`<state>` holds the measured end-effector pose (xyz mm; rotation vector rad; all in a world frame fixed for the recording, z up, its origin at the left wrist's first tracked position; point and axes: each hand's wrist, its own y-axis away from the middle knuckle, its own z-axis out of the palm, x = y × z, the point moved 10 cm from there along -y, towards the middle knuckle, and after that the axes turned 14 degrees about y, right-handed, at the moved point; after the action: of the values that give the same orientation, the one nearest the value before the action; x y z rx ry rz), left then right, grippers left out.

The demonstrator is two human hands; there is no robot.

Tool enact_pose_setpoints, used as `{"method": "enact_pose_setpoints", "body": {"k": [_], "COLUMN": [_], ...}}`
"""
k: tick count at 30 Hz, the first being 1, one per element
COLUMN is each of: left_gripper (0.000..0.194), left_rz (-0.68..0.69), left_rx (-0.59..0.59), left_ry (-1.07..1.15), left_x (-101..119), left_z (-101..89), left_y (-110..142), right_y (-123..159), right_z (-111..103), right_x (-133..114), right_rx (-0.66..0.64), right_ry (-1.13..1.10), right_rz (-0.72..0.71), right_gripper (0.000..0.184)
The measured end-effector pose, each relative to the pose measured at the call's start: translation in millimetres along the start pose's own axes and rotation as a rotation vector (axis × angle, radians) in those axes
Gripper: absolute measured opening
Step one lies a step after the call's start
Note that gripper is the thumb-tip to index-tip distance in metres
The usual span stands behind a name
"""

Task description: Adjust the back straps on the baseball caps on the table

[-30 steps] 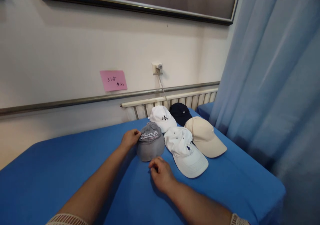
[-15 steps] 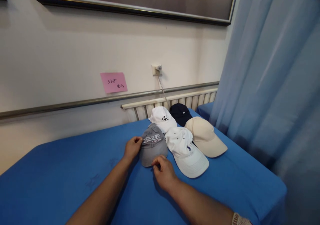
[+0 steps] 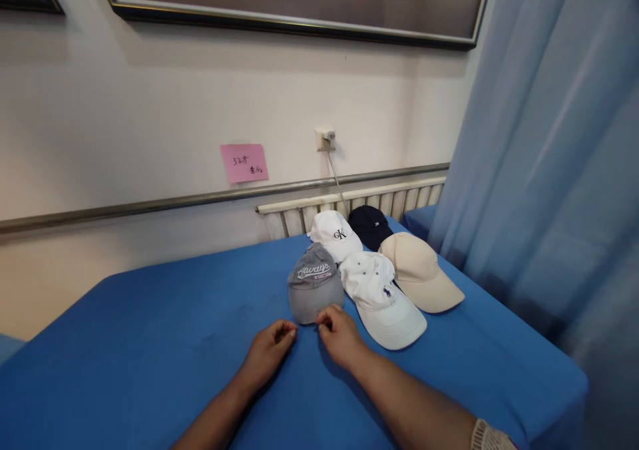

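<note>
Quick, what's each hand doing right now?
Left hand: fingers curled closed, nothing visibly held.
Right hand: at the brim of the gray baseball cap; grip can't be told.

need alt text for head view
A right hand is at the brim of a grey fabric cap, the left hand short of it. A white lettered cap, white emblem cap, navy cap and beige cap lie nearby on blue cloth.

The grey cap (image 3: 315, 293) bears white script lettering across its crown. One white cap (image 3: 327, 227) carries a black monogram; the second white cap (image 3: 384, 310) shows a dark blue emblem. The navy cap (image 3: 367, 224) has a small pale mark; the last cap (image 3: 417, 270) is beige. The cloth (image 3: 160, 330) is saturated blue, the curtain (image 3: 549, 170) paler blue, and the note (image 3: 244, 164) pink with dark handwriting.
</note>
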<state>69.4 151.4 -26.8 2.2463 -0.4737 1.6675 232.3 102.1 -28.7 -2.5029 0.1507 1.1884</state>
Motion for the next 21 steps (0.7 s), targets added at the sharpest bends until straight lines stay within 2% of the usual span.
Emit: {"method": "enact_pose_setpoints", "body": {"k": [5, 10, 14, 18, 21], "left_gripper": [0.028, 0.021, 0.020, 0.020, 0.024], "left_rz": [0.053, 0.171, 0.200, 0.191, 0.171], "left_rx": [-0.045, -0.126, -0.155, -0.197, -0.136], "left_ry": [-0.158, -0.390, -0.471, -0.449, -0.382], "left_x": [0.6, 13.6, 21.6, 21.6, 22.4], "left_z": [2.4, 21.7, 27.0, 26.5, 13.4], "left_y": [23.8, 35.2, 40.3, 44.4, 47.2], "right_y": [6.0, 16.2, 21.5, 26.5, 29.5], "right_z": [5.6, 11.3, 14.6, 22.8, 25.8], "right_x": [0.6, -8.0, -12.5, 0.0, 6.2], "right_rx": [-0.045, -0.147, -0.204, -0.233, -0.230], "right_ry": [-0.009, 0.077, 0.107, -0.019, -0.202], "right_rz": [-0.019, -0.076, -0.116, -0.051, 0.020], "right_gripper": [0.023, 0.016, 0.015, 0.023, 0.032]}}
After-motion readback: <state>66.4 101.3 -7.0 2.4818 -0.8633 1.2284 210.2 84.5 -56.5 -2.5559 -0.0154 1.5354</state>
